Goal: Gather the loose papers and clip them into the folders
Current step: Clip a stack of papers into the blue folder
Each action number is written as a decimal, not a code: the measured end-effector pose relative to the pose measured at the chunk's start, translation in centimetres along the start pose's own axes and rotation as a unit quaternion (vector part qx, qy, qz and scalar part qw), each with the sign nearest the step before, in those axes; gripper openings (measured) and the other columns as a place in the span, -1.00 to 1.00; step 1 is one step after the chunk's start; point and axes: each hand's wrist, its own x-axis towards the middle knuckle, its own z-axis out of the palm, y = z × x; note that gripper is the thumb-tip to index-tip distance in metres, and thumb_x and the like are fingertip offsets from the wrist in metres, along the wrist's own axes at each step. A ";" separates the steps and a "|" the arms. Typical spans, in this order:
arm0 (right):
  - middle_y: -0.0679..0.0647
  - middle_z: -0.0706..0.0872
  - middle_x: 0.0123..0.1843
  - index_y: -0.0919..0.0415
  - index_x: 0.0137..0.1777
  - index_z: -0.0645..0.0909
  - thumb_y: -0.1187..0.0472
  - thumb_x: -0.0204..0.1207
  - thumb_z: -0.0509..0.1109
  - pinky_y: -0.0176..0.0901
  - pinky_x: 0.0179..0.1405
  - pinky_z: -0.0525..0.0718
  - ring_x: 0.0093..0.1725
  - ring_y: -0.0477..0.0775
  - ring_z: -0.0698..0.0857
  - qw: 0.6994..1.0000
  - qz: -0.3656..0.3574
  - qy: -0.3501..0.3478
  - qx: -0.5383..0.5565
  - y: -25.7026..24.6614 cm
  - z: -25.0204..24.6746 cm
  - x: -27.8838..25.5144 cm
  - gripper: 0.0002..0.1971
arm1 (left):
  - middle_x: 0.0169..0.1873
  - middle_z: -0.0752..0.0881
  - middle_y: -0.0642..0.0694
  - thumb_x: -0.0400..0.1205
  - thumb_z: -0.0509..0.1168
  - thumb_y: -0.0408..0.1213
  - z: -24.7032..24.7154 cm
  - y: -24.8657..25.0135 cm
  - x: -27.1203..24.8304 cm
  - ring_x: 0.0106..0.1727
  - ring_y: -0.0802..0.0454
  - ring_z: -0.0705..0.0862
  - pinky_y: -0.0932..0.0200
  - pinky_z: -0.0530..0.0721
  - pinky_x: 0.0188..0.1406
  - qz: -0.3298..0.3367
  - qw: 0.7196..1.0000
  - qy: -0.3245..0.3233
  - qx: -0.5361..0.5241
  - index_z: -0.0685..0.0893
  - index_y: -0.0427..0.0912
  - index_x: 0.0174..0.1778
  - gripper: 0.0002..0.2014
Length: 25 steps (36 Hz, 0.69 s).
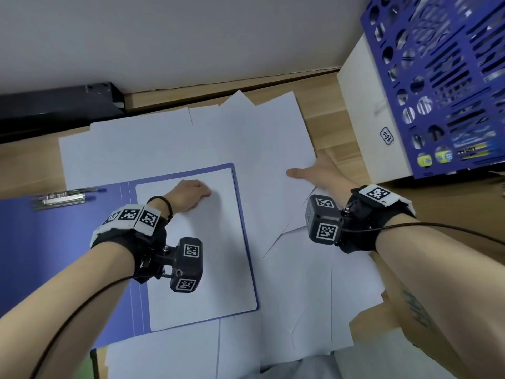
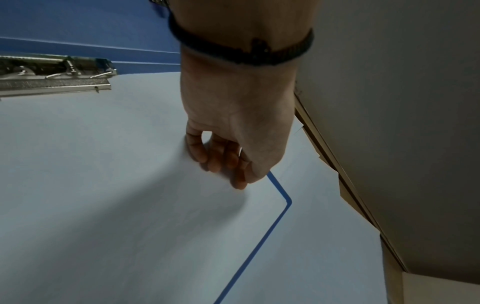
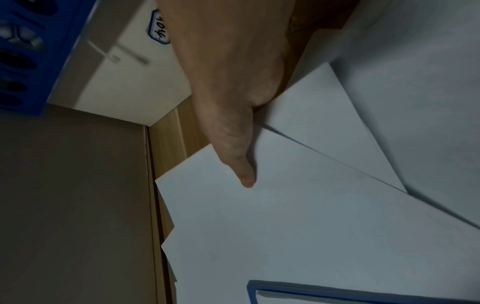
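An open blue folder (image 1: 54,242) lies at the left, its metal clip (image 1: 62,198) on the left half. A white sheet (image 1: 207,263) lies on its right half. My left hand (image 1: 191,194) rests on that sheet near its top with fingers (image 2: 207,158) curled under, holding nothing. Loose white papers (image 1: 142,138) are spread around the folder. My right hand (image 1: 308,170) pinches the right edge of one loose sheet (image 1: 267,149): the thumb (image 3: 244,172) lies on top and the fingers are hidden beneath.
A white box (image 1: 366,105) stands at the right with a blue perforated file rack (image 1: 442,77) against it, close to my right hand. A black object (image 1: 54,108) lies along the wall at back left. Bare wooden desk (image 1: 451,209) shows at the right.
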 end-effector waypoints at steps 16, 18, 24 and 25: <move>-0.14 0.61 0.22 -0.16 0.18 0.41 0.00 0.14 0.56 0.11 0.25 0.62 0.14 0.07 0.67 0.997 -0.046 0.036 -0.050 -0.6 0.9 -0.6 -0.40 | -0.39 0.47 -0.06 0.69 0.21 -0.29 0.1 -0.1 -0.1 -0.39 0.05 0.42 0.29 0.38 -0.43 0.009 1.000 0.003 -0.001 0.57 -0.18 -0.19 -0.85; -0.13 0.65 0.19 -0.09 0.32 0.46 0.09 0.29 0.56 -0.05 0.16 0.64 0.12 0.05 0.69 0.996 -0.072 0.027 -0.052 -0.9 0.9 -0.8 -0.42 | -0.39 0.47 -0.05 0.68 0.21 -0.29 0.2 0.0 -0.1 -0.39 0.05 0.42 0.30 0.38 -0.44 0.010 1.000 0.001 0.001 0.57 -0.19 -0.18 -0.86; 0.07 0.78 0.12 0.17 0.20 0.70 0.20 0.56 0.39 0.07 0.18 0.70 0.12 0.17 0.75 0.990 -0.125 -0.001 -0.062 -2.0 1.4 -1.7 -0.76 | -0.38 0.47 -0.06 0.69 0.19 -0.30 -0.1 -0.2 -0.1 -0.40 0.06 0.41 0.26 0.34 -0.43 0.013 1.000 -0.002 -0.008 0.61 -0.22 -0.10 -0.88; 0.07 0.78 0.14 0.17 0.21 0.70 0.18 0.57 0.38 0.09 0.20 0.69 0.13 0.16 0.74 0.990 -0.125 -0.006 -0.069 -2.2 1.4 -1.9 -0.76 | -0.38 0.47 -0.06 0.69 0.19 -0.31 -0.1 -0.2 -0.1 -0.40 0.06 0.40 0.26 0.34 -0.43 0.012 1.000 -0.002 -0.009 0.61 -0.22 -0.09 -0.87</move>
